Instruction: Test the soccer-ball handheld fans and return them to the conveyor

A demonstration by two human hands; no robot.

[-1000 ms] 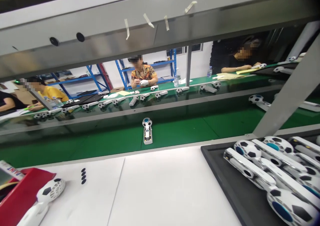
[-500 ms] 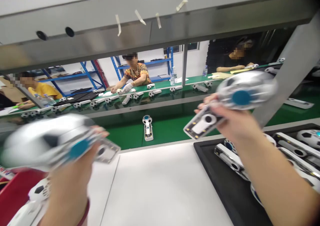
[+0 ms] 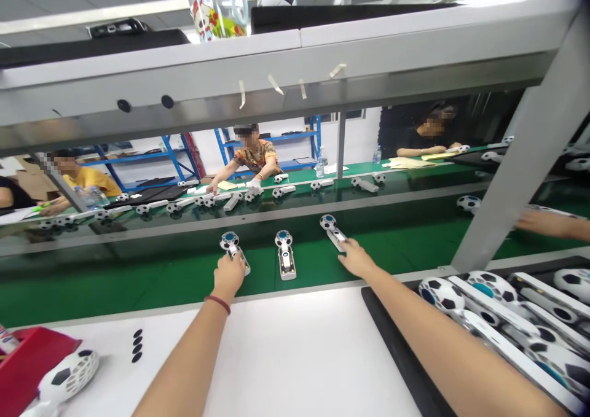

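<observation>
My left hand (image 3: 229, 276) is closed on the handle end of a white handheld fan (image 3: 230, 241) with a soccer-ball head and a blue centre. That fan lies on the green belt (image 3: 184, 282), head pointing away from me. To the right, my right hand (image 3: 357, 258) grips the handle end of a similar fan (image 3: 329, 223), slanted on the belt, its fingertips partly covering the handle. Between the two hands lies another fan (image 3: 285, 254), touched by neither; its handle is open-faced and shows the parts inside.
A black tray (image 3: 391, 337) of several fans stands at right on the white tabletop (image 3: 295, 349). At left are a red bin (image 3: 41, 349), a fan (image 3: 69, 377) and black discs (image 3: 137, 346). A metal post (image 3: 498, 177) rises near another person's hand (image 3: 548, 223). Co-workers sit opposite.
Both hands have moved forward and down from in front of me, bringing a fan each onto the belt, either side of the middle one. The view has tilted up, and another person's hand appears at right.
</observation>
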